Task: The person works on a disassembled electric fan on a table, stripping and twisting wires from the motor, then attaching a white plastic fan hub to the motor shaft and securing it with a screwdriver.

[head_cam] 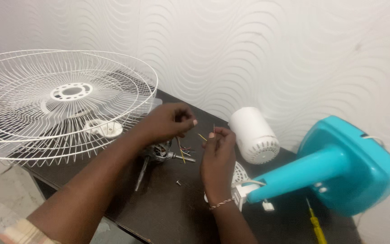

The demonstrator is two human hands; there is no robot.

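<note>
Two hands (170, 121) (218, 153) pinch thin wires (201, 137) beside a ribbed white cap (253, 134).

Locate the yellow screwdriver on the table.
The yellow screwdriver lies at the lower right of the head view, on the dark table, just below the turquoise fan base.

The fan guard (64, 97) is thin metal wire with a white coat, smooth and a bit shiny. The fan base (344, 165) is bright blue plastic, smooth and glossy. The motor cover (253, 134) is white plastic, smooth and matt. The fan motor (161, 152) is bare grey metal. The bench (168, 208) is dark, smooth and flat. The wall (271, 49) has a bumpy wave pattern.
</note>
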